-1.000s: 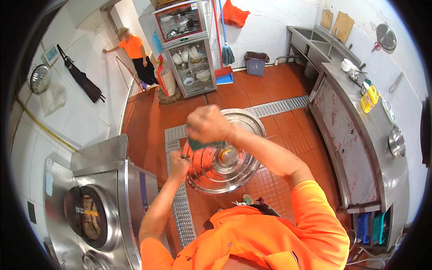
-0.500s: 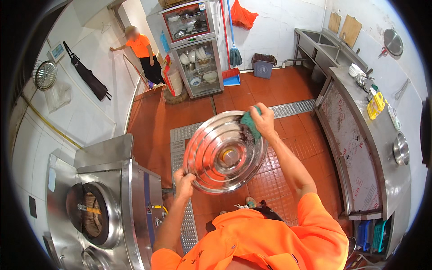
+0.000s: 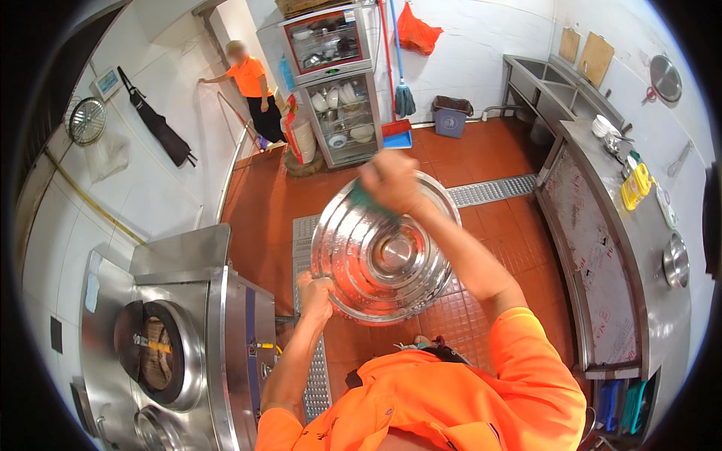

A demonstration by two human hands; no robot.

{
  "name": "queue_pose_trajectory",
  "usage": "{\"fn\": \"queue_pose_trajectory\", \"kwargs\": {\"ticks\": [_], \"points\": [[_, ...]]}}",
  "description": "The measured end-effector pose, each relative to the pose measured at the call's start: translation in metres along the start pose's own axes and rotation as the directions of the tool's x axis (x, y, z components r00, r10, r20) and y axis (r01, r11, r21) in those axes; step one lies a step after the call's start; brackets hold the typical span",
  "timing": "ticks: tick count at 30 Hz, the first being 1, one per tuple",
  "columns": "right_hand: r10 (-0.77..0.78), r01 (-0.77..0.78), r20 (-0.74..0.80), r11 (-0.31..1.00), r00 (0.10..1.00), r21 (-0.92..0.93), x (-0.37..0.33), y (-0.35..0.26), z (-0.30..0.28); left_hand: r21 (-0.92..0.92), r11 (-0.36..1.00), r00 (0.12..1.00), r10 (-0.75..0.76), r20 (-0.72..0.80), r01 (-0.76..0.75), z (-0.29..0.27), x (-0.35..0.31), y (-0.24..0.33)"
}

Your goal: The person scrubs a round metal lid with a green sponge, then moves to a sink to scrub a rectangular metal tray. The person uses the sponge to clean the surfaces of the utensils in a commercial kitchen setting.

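A large round stainless steel pot lid (image 3: 353, 289), ringed with concentric ridges, is held up in front of me over the floor. It looks wet and shiny. My left hand (image 3: 314, 295) grips its lower left rim, fingers closed. At the upper part of the lid, my right hand (image 3: 389, 182) presses a green scouring pad (image 3: 367, 201) against the metal. Motion blurs that hand, and it covers much of the pad.
A steel stove (image 3: 180, 297) with a round burner stands at left. Along the right runs a steel counter (image 3: 632, 225) bearing a yellow bottle (image 3: 635, 187) and a metal bowl (image 3: 675, 260). Behind are a dish cabinet (image 3: 342, 120), a sink (image 3: 553, 75), a grey bin (image 3: 450, 118) and another person (image 3: 252, 79).
My right hand has swept the scouring pad from the lid's upper right edge leftward across its top. The left hand keeps its grip on the rim, and the lid has turned slightly.
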State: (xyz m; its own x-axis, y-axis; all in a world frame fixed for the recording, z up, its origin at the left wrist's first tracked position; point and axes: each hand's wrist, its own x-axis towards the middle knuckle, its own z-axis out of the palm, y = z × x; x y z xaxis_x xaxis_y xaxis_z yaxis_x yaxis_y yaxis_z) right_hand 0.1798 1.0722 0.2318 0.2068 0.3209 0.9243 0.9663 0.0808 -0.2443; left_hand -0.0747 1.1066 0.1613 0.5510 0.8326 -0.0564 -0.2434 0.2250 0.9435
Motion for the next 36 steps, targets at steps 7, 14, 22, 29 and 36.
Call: {"fn": "queue_pose_trajectory", "kwargs": {"ticks": [7, 14, 22, 29, 36], "points": [[0.366, -0.389, -0.177, 0.913, 0.914, -0.12, -0.064, 0.047, 0.0, -0.016, 0.994, 0.986, -0.113, -0.12, 0.112, -0.001, -0.014, -0.023], [0.014, -0.011, -0.023, 0.993, 1.0, 0.119, -0.042, -0.032, 0.044, -0.04, 0.997, 0.974, -0.071, -0.217, 0.063, -0.003, -0.017, -0.033], [0.677, -0.667, 0.002, 0.727, 0.736, -0.162, -0.165, 0.068, 0.005, -0.194, 0.98, 0.912, -0.037, -0.408, -0.047, -0.013, -0.027, -0.029], [0.687, -0.682, 0.002, 0.72, 0.726, 0.128, -0.118, 0.051, -0.008, -0.162, 0.986, 0.946, -0.021, -0.323, -0.034, -0.014, -0.037, -0.027], [0.284, -0.299, 0.118, 0.943, 0.952, 0.148, -0.059, 0.02, -0.006, -0.039, 0.984, 0.964, -0.159, 0.214, 0.172, -0.029, 0.008, -0.016]]}}
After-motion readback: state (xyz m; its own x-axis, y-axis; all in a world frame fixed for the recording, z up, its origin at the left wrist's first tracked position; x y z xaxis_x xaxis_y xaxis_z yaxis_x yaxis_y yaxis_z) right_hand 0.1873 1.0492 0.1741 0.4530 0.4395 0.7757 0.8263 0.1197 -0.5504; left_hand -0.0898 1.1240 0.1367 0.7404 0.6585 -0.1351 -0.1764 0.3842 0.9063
